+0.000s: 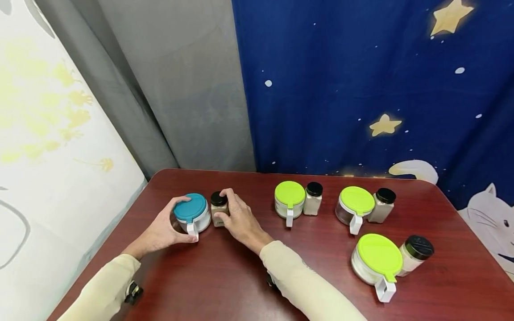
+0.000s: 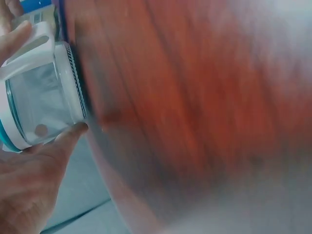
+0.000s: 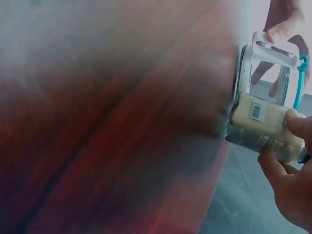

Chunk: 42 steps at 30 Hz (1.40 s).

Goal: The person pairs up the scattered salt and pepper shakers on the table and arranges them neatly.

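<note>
My left hand (image 1: 163,226) grips a seasoning jar with a teal lid (image 1: 191,207), the thumb on its white handle and the fingers round its far left side. The left wrist view shows its clear body (image 2: 41,97) upright on the table. Just right of it stands a small square spice bottle with a black cap (image 1: 218,208). My right hand (image 1: 242,220) holds that bottle between thumb and fingers. In the right wrist view the bottle (image 3: 261,119) carries a barcode label and is close beside the handled jar; whether they touch, I cannot tell.
Three lime-lidded handled jars stand to the right: one near the middle (image 1: 290,195), one further right (image 1: 356,200), one nearer (image 1: 379,256). Each has a black-capped bottle (image 1: 312,199) at its right. The reddish table (image 1: 225,276) ends at a curtain (image 1: 201,89).
</note>
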Motion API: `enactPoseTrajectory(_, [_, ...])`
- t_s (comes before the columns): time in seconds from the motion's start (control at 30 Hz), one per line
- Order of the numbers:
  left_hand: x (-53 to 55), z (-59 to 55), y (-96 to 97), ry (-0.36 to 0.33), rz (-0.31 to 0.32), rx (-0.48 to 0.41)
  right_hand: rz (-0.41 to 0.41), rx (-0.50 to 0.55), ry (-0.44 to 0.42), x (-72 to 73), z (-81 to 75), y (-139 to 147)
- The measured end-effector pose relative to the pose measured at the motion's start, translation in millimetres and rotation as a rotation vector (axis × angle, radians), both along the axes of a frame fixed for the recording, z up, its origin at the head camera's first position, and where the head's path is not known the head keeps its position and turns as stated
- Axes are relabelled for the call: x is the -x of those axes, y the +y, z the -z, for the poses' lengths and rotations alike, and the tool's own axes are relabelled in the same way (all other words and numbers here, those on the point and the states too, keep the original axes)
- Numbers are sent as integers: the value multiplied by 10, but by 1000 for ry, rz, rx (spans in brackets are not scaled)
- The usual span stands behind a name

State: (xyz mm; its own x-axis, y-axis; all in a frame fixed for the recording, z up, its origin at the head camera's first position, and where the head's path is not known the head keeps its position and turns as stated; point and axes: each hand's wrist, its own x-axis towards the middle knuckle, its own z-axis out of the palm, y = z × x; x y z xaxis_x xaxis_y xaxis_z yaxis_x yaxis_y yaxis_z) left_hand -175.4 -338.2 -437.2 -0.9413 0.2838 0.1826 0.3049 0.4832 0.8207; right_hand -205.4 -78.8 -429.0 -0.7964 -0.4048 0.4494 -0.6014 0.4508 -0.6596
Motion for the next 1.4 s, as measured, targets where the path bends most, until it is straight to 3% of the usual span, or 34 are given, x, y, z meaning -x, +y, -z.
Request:
enactPoseTrajectory(0.2, [-32, -20, 139, 3, 28, 16, -14, -34, 78, 3, -34, 111])
enactPoseTrajectory(0.57, [-180, -39, 269, 8, 38, 60, -36, -37, 45, -127, -65, 301])
enactPoseTrajectory(0.73, [-295, -138, 356, 18, 44, 71, -35, -24, 78, -265, -137, 429])
enactPoseTrajectory(0.97, [-514, -270, 538, 67, 57, 156, -19, 6, 131, -506, -196, 654])
enactPoseTrajectory(1.17, [-716, -325, 715, 83, 102, 122, -29, 39, 146, -708, -263, 863])
enactPoseTrajectory(1.4, [-872, -337, 933, 108, 129, 95, -26, 81, 144, -895, -244, 1077])
